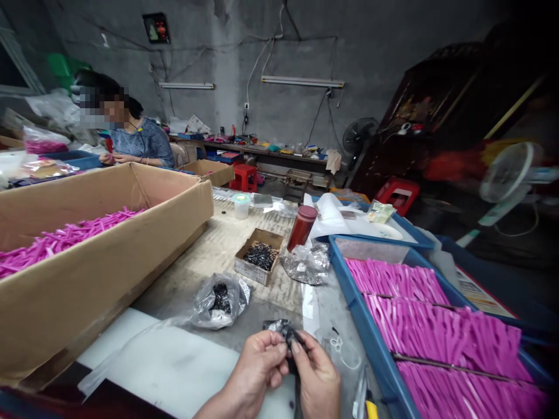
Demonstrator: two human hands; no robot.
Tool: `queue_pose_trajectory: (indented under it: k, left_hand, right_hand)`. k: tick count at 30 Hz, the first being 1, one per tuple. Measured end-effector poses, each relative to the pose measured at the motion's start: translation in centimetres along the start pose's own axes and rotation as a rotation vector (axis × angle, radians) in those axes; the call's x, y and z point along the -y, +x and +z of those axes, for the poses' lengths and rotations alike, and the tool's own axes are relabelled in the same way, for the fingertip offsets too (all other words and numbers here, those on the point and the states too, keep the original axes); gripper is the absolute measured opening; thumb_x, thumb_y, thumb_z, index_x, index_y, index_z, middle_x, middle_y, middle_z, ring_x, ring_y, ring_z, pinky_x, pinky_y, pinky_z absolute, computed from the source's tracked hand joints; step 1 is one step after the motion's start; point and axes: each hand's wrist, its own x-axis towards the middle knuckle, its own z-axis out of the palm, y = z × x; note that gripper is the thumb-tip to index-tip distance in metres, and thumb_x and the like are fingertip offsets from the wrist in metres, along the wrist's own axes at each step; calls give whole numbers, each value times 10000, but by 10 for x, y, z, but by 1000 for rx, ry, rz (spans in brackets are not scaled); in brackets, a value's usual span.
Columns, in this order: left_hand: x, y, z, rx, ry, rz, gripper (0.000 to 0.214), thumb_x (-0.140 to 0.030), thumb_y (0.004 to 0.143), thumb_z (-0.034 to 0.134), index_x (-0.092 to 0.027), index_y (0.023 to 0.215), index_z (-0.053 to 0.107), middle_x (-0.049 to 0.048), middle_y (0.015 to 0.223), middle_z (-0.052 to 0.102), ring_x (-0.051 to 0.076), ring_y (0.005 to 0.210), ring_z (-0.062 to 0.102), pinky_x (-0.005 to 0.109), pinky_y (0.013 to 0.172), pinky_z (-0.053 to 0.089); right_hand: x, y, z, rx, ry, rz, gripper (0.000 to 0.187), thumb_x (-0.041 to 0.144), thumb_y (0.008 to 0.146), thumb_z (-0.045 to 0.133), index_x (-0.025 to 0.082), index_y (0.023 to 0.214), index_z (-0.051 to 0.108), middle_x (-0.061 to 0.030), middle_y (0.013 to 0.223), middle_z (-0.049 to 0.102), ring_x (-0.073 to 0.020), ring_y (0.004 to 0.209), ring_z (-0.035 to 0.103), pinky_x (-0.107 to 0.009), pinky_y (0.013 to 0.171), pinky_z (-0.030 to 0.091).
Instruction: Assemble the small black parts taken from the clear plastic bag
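Note:
My left hand [257,369] and my right hand [315,377] meet low in the middle of the head view. Both pinch a small clear plastic bag of black parts [283,330], with thumbs and forefingers closed on its crumpled top. Just to the left lies a second plastic bag of black parts [220,299] on the table. Behind it stands a small cardboard box [258,256] with more black parts. A white sheet [170,366] lies under my left wrist.
A big cardboard box [105,256] with pink sticks fills the left. A blue tray [371,337] packed with rows of pink sticks sits on the right. A red-capped jar [302,227] and a white cup [241,205] stand farther back. Another person [131,139] sits at the far left.

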Motion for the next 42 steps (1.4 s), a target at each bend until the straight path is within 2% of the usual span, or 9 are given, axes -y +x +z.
queue_pose_trajectory:
  k: [7, 11, 14, 21, 24, 28, 34, 42]
  left_hand:
    - [4, 0, -1, -28, -108, 69, 178, -217, 583, 625, -109, 593, 485, -20, 447, 472, 41, 378, 384, 137, 341, 224]
    - [5, 0, -1, -18, -95, 79, 168, -209, 596, 617, -105, 606, 485, -22, 451, 468, 35, 374, 370, 135, 338, 219]
    - [5, 0, -2, -18, -61, 79, 163, -206, 601, 611, -105, 611, 483, -26, 437, 467, 28, 357, 351, 135, 335, 210]
    - [6, 0, -3, -28, -11, 57, 191, -232, 578, 629, -113, 601, 482, -25, 414, 482, 24, 324, 330, 140, 330, 185]
    - [7, 0, -4, -18, -9, 61, 175, -221, 594, 618, -108, 614, 487, -20, 425, 488, 24, 328, 334, 140, 330, 189]
    - [6, 0, -4, 5, -35, 66, 141, -196, 629, 590, -100, 630, 487, -11, 452, 491, 24, 346, 348, 136, 333, 209]
    - [3, -2, -2, 25, -100, 57, 134, -172, 621, 602, -97, 622, 490, -12, 475, 473, 29, 387, 364, 130, 340, 225]
    - [4, -2, -1, 28, -109, 47, 150, -184, 602, 622, -102, 628, 498, -20, 462, 462, 31, 388, 352, 133, 343, 222]
  right_hand:
    - [-8, -3, -3, 59, -168, -115, 253, 316, 636, 534, 139, 779, 647, -96, 804, 661, -229, 753, 589, -309, 688, 467]
    - [-3, -2, -8, 125, -195, -226, 200, 283, 667, 513, 167, 762, 646, -75, 787, 661, -205, 729, 594, -260, 650, 475]
    - [2, 0, -10, 183, -216, -258, 172, 265, 682, 504, 182, 756, 636, -58, 776, 659, -190, 719, 593, -233, 639, 467]
    - [4, 4, -14, 344, -275, -182, 178, 282, 714, 458, 167, 777, 579, -55, 731, 635, -183, 675, 579, -231, 597, 445]
    - [5, 4, -16, 392, -309, -192, 166, 279, 735, 427, 172, 760, 551, -45, 707, 614, -179, 659, 562, -231, 578, 423]
    - [6, 2, -17, 407, -299, -216, 169, 286, 759, 389, 179, 708, 509, -20, 633, 562, -164, 599, 523, -225, 537, 392]
    - [7, -1, -15, 467, -159, -153, 183, 311, 778, 360, 184, 700, 467, -5, 634, 513, -155, 620, 496, -220, 555, 386]
    - [5, -2, -12, 446, -36, -97, 181, 314, 764, 394, 175, 695, 488, 2, 614, 504, -146, 612, 485, -217, 560, 396]
